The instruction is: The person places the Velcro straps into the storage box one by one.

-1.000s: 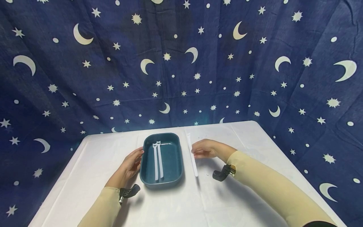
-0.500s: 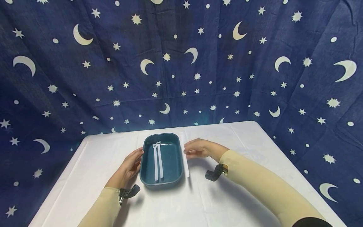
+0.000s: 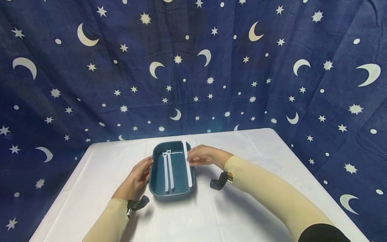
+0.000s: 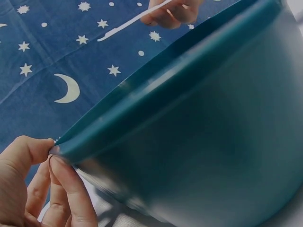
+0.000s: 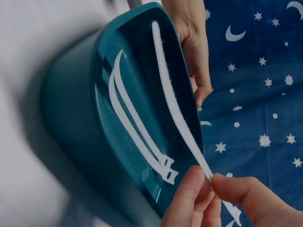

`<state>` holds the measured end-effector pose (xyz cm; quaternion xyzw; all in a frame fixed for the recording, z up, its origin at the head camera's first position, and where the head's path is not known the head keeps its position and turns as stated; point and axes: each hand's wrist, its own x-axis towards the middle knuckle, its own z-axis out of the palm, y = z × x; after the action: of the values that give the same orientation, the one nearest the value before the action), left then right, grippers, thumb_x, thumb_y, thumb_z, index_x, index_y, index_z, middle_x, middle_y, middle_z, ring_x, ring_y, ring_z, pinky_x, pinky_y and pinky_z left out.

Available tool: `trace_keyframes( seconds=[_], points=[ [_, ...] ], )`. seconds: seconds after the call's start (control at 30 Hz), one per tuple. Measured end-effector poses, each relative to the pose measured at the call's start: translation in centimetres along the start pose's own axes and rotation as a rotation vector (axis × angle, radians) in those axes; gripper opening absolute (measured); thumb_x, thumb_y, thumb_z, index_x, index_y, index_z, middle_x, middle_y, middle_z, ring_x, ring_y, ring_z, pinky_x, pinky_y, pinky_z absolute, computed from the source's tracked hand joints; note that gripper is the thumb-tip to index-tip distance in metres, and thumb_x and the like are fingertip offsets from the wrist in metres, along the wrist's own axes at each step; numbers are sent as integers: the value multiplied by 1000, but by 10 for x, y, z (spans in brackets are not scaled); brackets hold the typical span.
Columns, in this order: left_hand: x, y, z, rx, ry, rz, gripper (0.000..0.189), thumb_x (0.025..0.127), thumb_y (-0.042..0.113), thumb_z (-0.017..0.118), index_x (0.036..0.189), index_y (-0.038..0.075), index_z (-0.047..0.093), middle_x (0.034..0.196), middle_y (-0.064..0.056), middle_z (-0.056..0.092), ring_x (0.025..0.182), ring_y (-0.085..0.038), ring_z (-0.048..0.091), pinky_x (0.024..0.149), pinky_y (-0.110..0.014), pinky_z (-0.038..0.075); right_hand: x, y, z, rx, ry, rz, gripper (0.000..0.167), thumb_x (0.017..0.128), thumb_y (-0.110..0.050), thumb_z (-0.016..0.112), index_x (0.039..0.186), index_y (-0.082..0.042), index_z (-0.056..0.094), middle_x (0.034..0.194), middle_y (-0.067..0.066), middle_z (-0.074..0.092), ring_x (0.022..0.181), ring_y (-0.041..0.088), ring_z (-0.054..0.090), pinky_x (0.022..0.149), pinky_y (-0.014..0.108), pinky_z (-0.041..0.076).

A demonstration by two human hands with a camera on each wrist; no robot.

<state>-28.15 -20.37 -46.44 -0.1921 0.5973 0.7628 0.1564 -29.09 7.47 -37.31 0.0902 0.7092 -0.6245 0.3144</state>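
Observation:
A dark teal rectangular tub stands on the table. My left hand is at its left side; in the left wrist view, thumb and fingertips pinch the rim. My right hand pinches a white hook-and-loop cable tie between thumb and fingers, over the tub's right side. In the right wrist view this held tie has a fuzzy edge and a slotted head beyond the fingers. Two similar white ties lie side by side inside the tub, slotted ends toward the far side.
A white cloth covers the table. Dark blue curtains with moons and stars hang behind and on both sides. Black camera mounts stick out from both wrists.
My right hand has moved left with the held cable tie, from beside the tub to over its right side. The left hand stays at the rim, and the two ties inside have not moved.

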Motion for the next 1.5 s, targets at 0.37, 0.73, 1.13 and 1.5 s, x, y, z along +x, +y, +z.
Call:
trace_keyframes(
  seconds=[0.37, 0.73, 1.13, 1.5],
  points=[
    [-1, 2, 0, 2, 4, -4, 56, 94, 25, 63, 147, 21, 44, 98, 5, 60, 67, 1, 60, 60, -10, 56, 12, -7, 19, 10, -4, -11, 42, 83, 12, 61, 124, 7, 55, 88, 11, 60, 74, 17, 61, 64, 22, 62],
    [-2, 0, -1, -6, 16, -16, 56, 94, 26, 63, 146, 21, 44, 97, 6, 60, 67, 1, 60, 61, -10, 56, 26, -10, 35, -38, 7, -30, 33, 82, 11, 60, 115, 7, 59, 80, 9, 59, 68, 15, 59, 59, 22, 61],
    [-2, 1, 1, 17, 10, -5, 54, 95, 26, 62, 146, 21, 45, 89, 8, 60, 65, 0, 59, 57, -11, 55, 37, -7, 45, -50, 47, -36, 14, 78, 14, 58, 80, 0, 59, 69, 8, 55, 60, 14, 56, 79, 37, 63],
    [-2, 1, 1, 19, -3, 0, 53, 96, 25, 60, 146, 21, 44, 86, 7, 59, 62, 0, 58, 53, -11, 54, 36, -5, 61, -140, 181, -32, 13, 80, 12, 57, 87, 1, 57, 71, 7, 54, 58, 13, 54, 88, 41, 60]
  ],
)
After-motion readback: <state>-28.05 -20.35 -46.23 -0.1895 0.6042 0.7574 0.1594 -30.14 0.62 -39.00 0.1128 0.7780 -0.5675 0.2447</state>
